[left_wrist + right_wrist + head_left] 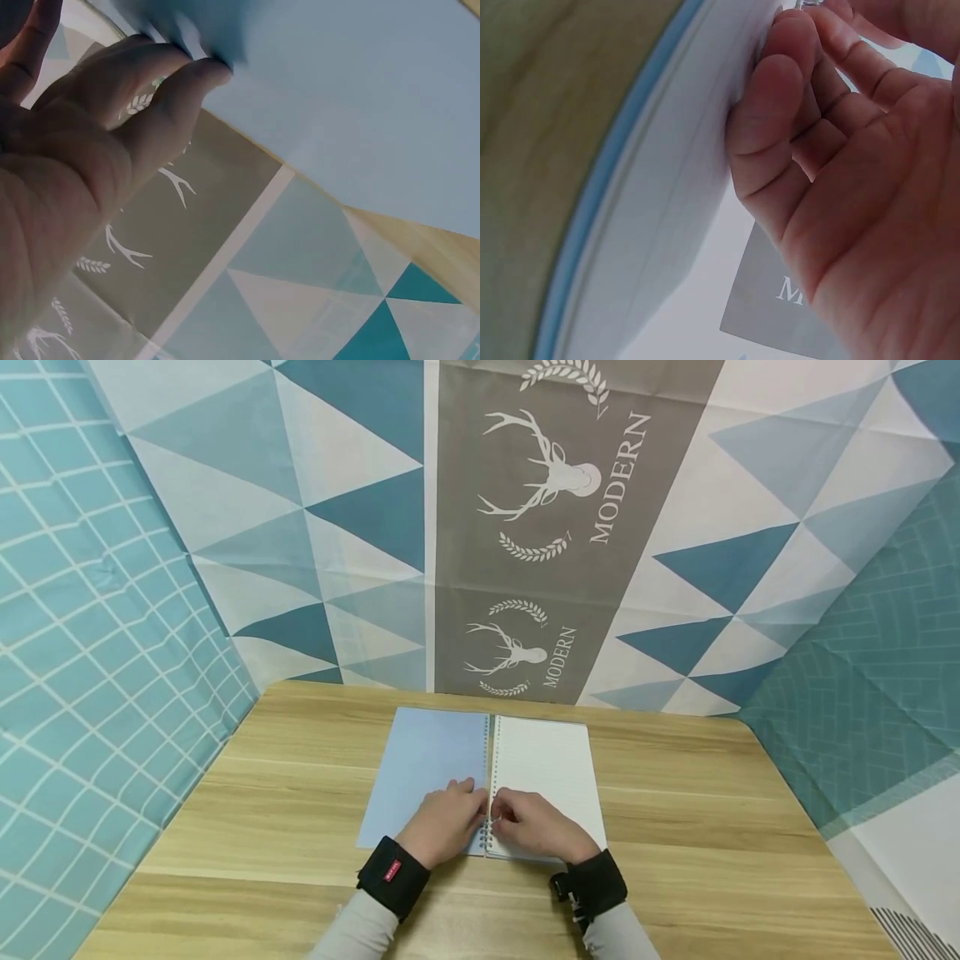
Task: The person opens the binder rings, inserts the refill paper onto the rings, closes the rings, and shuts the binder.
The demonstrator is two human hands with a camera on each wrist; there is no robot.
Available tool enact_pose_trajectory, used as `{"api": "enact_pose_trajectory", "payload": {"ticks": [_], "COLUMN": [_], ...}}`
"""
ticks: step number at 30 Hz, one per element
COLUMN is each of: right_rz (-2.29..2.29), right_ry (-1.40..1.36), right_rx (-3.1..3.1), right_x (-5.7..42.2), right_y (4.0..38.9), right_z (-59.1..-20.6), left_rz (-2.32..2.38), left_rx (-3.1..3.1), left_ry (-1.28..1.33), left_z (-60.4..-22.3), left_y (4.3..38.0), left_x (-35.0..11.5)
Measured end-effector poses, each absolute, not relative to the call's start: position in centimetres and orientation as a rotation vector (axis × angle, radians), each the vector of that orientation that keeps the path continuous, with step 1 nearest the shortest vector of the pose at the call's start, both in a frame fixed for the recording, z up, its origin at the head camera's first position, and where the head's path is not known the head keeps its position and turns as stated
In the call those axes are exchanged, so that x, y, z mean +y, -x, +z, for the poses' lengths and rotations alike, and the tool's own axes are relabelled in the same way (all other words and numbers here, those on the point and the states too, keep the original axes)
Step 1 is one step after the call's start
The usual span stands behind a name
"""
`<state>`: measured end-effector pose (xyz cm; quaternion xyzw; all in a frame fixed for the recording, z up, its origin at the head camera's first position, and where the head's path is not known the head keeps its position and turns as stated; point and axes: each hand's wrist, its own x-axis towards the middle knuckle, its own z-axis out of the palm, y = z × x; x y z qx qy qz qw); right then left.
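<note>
An open ring-bound notebook lies on the table, its blue cover [427,752] to the left and white lined pages [547,752] to the right. Between them runs the ring binding [486,839]. My left hand [446,818] is at the lower binding, thumb and forefinger pinching it; in the left wrist view its other fingers [161,112] rest on the blue cover. From the page side, my right hand [543,825] pinches the same stretch of binding with bent fingers. In the right wrist view, a small clear piece of it shows by the fingertips [795,37].
The wood-grain table [697,827] extends around the notebook. Behind it hangs a patterned cloth [375,527] with triangles and deer heads, and a blue checked cloth [97,610] borders the left side. Each wrist wears a black band [393,877].
</note>
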<state>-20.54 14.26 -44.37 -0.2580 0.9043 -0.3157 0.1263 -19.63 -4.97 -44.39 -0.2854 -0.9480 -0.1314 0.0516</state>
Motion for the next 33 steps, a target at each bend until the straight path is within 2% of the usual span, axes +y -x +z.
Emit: {"api": "enact_pose_trajectory", "payload": {"ticks": [33], "right_rz": [-0.93], "right_ry": [0.774], "right_rx": [2.618], "right_x": [14.0], "right_y": [20.68], "right_z": [-44.14], "left_rz": [-0.296], "left_rx": [-2.845], "left_ry": [0.764], "left_z": [-44.85], "left_y": [19.43], "left_x": [-4.38]}}
